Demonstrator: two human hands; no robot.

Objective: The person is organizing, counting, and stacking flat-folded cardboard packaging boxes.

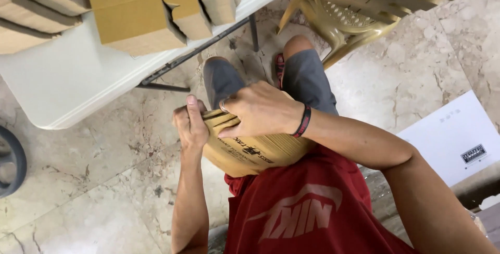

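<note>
Cardboard piece (250, 155), flat, tan and corrugated, lay bent over the person's lap against the red shirt (297, 207), its long axis running left to right. Left hand (190, 124) gripped its left edge, thumb up. Right hand (260, 109) pressed down flat on top, fingers curled over the near rim.

I counted my two hands, left (190, 124) and right (260, 111), on one bent brown cardboard sheet (245, 152); one white plastic bench (78, 77); one tan plastic chair (344, 22).
</note>
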